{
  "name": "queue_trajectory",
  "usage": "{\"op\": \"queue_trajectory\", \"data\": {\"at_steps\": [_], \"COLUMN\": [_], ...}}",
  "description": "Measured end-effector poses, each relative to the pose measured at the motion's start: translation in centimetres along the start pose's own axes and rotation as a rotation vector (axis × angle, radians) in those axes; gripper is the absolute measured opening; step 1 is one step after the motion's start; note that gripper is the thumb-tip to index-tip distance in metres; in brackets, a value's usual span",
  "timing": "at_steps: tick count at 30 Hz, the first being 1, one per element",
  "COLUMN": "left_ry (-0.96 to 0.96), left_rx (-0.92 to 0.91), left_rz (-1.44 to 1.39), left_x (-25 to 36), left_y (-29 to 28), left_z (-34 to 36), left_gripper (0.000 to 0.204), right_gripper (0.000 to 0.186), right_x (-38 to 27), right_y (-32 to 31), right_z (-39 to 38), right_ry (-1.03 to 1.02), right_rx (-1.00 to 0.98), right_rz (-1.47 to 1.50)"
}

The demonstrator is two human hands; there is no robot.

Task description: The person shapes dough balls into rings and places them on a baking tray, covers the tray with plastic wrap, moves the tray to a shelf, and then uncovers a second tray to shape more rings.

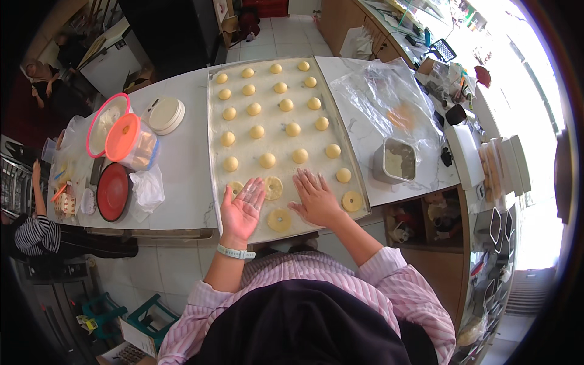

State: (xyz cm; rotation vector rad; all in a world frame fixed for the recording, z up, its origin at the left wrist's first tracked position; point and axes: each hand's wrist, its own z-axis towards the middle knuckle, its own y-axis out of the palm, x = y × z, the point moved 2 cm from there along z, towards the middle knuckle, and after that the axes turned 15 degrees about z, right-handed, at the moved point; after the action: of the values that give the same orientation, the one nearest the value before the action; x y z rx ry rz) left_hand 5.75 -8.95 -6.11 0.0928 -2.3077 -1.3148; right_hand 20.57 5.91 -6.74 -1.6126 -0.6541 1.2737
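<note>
A large shallow tray holds several rows of round, pale yellow dough balls. Along its near end lie flattened dough rings with a hole in the middle, among them one ring at the front edge and another ring at the right corner. My left hand is turned palm up over the near left of the tray, fingers stretched and holding nothing; it partly covers a flattened dough piece. Palm down, my right hand lies flat over the near right part, fingers extended. Whatever is beneath its palm is hidden.
On the left of the table stand a pink-rimmed bowl, an orange-lidded tub, a round white scale and a red round pan. A metal container of flour and clear plastic sheeting sit right of the tray. People are at far left.
</note>
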Motion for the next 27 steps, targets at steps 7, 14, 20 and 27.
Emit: {"op": "queue_trajectory", "data": {"at_steps": [7, 14, 20, 27], "left_ry": [0.010, 0.004, -0.013, -0.018], "left_rx": [0.030, 0.045, 0.036, 0.049], "left_rz": [0.060, 0.095, 0.088, 0.125], "left_x": [0.6, 0.6, 0.5, 0.6], "left_y": [0.1, 0.2, -0.2, -0.1], "left_z": [-0.7, -0.6, -0.4, -0.4], "left_gripper": [0.054, 0.048, 0.043, 0.039], "right_gripper": [0.069, 0.066, 0.064, 0.051], "right_x": [-0.5, 0.7, -0.2, 1.1], "right_y": [0.2, 0.4, 0.5, -0.3], "right_z": [-0.5, -0.4, -0.6, 0.2], "right_ry": [-0.025, 0.051, -0.025, 0.029], "right_rx": [-0.053, -0.006, -0.018, 0.139], "right_rz": [0.011, 0.024, -0.002, 0.207]}}
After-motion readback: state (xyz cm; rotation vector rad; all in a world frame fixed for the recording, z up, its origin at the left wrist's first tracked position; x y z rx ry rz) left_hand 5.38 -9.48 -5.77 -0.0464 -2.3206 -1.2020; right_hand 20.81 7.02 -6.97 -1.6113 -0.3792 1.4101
